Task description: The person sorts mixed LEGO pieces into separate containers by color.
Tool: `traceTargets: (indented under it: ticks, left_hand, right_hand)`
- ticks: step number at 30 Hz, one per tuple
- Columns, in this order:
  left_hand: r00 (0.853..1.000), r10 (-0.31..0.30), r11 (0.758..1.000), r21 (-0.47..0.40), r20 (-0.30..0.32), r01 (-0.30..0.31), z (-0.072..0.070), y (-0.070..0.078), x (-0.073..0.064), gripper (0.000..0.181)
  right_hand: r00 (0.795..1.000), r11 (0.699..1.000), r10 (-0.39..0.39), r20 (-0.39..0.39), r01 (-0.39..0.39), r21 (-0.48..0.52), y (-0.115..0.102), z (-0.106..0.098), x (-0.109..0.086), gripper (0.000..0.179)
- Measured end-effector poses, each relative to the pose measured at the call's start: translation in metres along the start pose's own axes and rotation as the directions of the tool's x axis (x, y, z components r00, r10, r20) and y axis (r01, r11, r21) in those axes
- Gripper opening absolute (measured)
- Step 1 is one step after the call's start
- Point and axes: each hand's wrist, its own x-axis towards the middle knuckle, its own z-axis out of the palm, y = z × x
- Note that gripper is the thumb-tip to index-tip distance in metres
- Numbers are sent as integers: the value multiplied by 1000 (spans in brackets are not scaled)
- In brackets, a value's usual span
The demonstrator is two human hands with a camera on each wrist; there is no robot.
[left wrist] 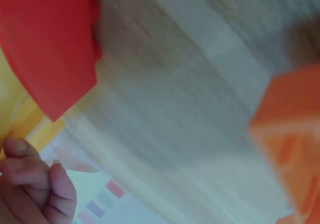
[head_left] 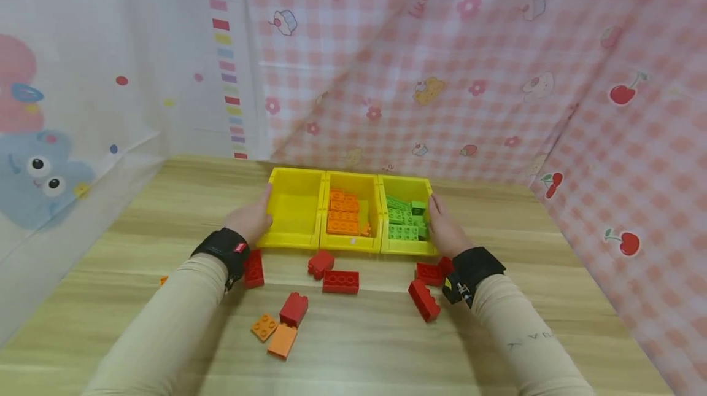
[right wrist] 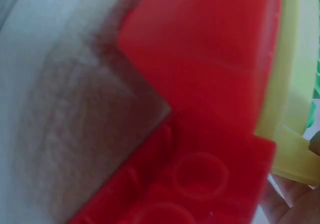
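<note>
A yellow box with three compartments (head_left: 295,215) lies on the table between both hands. Its left compartment holds nothing. Orange bricks (head_left: 343,215) fill much of the middle one, and green bricks (head_left: 403,232) lie in the right one. My left hand (head_left: 250,219) grips the box's left end; its curled fingers (left wrist: 30,176) show at the yellow edge in the left wrist view. At the opposite end, my right hand (head_left: 446,229) holds the right wall, partly cut off in the right wrist view. Red bricks (head_left: 254,270) lie just in front of the box.
Loose red bricks (head_left: 340,282) are scattered in front of the box, with another red brick (head_left: 424,301) near the right wrist. Closer to me lie a square orange brick (head_left: 264,327) and a taller orange brick (head_left: 283,342). A checked cloth (head_left: 353,64) hangs behind.
</note>
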Motion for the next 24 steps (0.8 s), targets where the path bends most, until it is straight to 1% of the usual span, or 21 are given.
traceTargets:
  ticks: [2, 3, 6, 7, 9, 12, 13, 15, 18, 21, 22, 24]
  left_hand:
    - [1000, -6, 1000, 18, 25, 5, -4, -3, 0, 75]
    - [999, -10, 1000, 17, 47, 9, -6, -4, 0, 76]
    - [996, 11, 1000, 19, 86, -13, -12, -10, 0, 77]
    - [996, 24, 1000, 12, 91, -26, -15, -13, -1, 76]
    - [994, 41, 999, -5, 100, -41, -21, -18, -8, 74]
    - [992, 88, 995, 29, 94, -91, -27, -30, -30, 66]
    - [990, 102, 993, 51, 93, -107, -28, -34, -40, 61]
    - [987, 139, 981, 124, 84, -149, -31, -42, -62, 53]
    - [974, 221, 946, 231, 48, -226, -33, -55, -93, 42]
    - [957, 290, 907, 314, 18, -281, -33, -71, -116, 38]
    - [953, 303, 897, 333, 15, -290, -33, -77, -122, 37]
    - [952, 306, 891, 349, 16, -292, -33, -86, -131, 39]
  right_hand:
    - [1000, 1000, 16, -3, -16, -20, -2, 2, 2, 57]
    - [1000, 999, 24, -7, -24, -35, -2, 2, 2, 56]
    - [999, 997, 42, -20, -44, -64, -4, 3, 3, 57]
    - [999, 997, 44, -23, -46, -70, -4, 3, 3, 57]
    - [999, 996, 40, -29, -42, -72, -3, 4, 3, 56]
    - [999, 998, 28, -28, -30, -61, -3, 5, 3, 57]
    - [999, 998, 24, -29, -26, -62, -2, 6, 3, 57]
    - [999, 998, 12, -32, -14, -56, -1, 6, 3, 57]
    - [999, 999, 3, -39, -5, -52, 0, 5, 4, 57]
    - [999, 999, 2, -36, -3, -43, 1, 4, 4, 56]
    - [999, 999, 6, -31, -7, -40, 1, 4, 4, 57]
    - [1000, 1000, 13, -18, -13, -28, 0, 5, 5, 57]
